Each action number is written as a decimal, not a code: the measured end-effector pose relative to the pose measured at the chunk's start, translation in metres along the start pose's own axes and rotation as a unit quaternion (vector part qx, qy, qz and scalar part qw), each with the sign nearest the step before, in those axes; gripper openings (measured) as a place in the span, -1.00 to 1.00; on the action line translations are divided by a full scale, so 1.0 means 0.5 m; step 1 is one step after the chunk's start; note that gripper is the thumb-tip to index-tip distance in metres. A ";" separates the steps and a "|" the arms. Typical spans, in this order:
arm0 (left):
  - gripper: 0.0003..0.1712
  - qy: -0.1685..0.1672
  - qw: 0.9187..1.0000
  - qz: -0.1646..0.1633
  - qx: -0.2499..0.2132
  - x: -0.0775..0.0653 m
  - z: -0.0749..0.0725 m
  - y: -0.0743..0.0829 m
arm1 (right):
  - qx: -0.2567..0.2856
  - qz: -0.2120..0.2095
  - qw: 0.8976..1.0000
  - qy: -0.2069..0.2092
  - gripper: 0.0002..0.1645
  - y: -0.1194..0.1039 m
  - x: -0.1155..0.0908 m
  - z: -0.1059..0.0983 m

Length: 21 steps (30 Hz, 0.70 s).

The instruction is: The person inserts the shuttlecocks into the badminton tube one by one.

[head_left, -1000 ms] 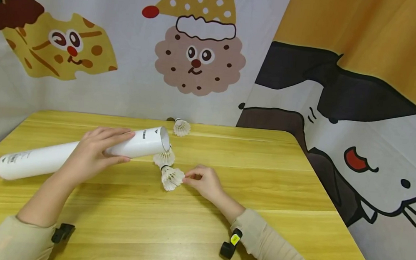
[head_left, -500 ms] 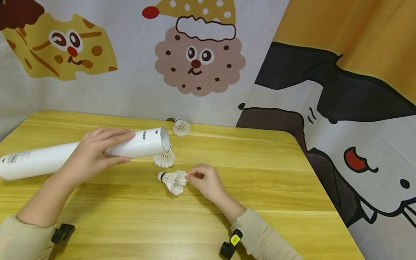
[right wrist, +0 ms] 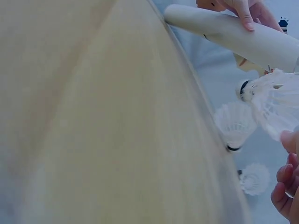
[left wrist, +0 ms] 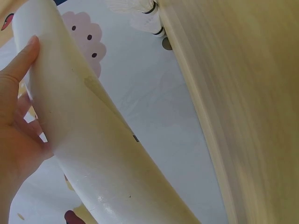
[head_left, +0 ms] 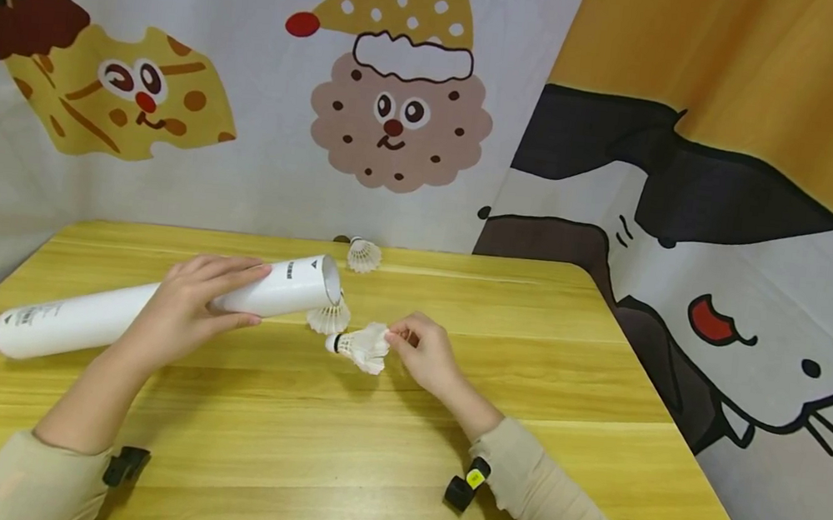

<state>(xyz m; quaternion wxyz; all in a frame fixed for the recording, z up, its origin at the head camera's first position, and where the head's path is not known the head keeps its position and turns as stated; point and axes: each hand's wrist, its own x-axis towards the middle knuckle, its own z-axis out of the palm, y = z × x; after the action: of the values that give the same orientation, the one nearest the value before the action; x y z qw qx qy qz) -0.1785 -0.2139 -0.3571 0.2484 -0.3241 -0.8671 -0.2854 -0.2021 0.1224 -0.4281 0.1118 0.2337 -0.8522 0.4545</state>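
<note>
My left hand (head_left: 190, 297) grips a long white shuttlecock tube (head_left: 95, 314) around its middle. The tube lies slantwise, its mouth raised toward the right; how deep it is filled cannot be seen. By its feather rim, my right hand (head_left: 426, 355) pinches a white shuttlecock (head_left: 364, 347) between thumb and fingers. That shuttlecock's cork, with a dark band, points left, below the tube's mouth and apart from it. A second shuttlecock (head_left: 330, 319) stands partly hidden behind the tube's mouth. In the right wrist view the held shuttlecock (right wrist: 278, 100) shows its cork near the tube (right wrist: 229, 32).
Another shuttlecock (head_left: 364, 257) lies at the back edge of the wooden table (head_left: 530, 330). Behind the table hangs a printed cloth (head_left: 242, 193) with cartoon figures.
The right hand has drawn the pinched shuttlecock away from the one behind the tube's mouth, first down, then slightly up and right. Its cork has swung to point left. The left hand and tube stay put.
</note>
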 end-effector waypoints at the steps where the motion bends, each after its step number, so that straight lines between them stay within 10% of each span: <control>1: -0.15 0.000 1.000 0.001 0.000 0.000 0.000 0.000 | 0.002 -0.002 1.000 0.007 -0.94 -0.003 0.002 -0.004; 21: -0.15 0.002 1.000 0.008 0.004 0.000 0.003 -0.002 | 0.052 0.036 0.996 0.058 -0.91 -0.052 0.041 -0.073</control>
<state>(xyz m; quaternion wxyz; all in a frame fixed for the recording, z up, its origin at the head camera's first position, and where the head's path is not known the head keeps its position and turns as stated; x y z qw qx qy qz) -0.1794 -0.2136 -0.3584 0.2533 -0.3291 -0.8654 -0.2803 -0.2076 0.1343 -0.3806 0.1328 0.1815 -0.8273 0.5148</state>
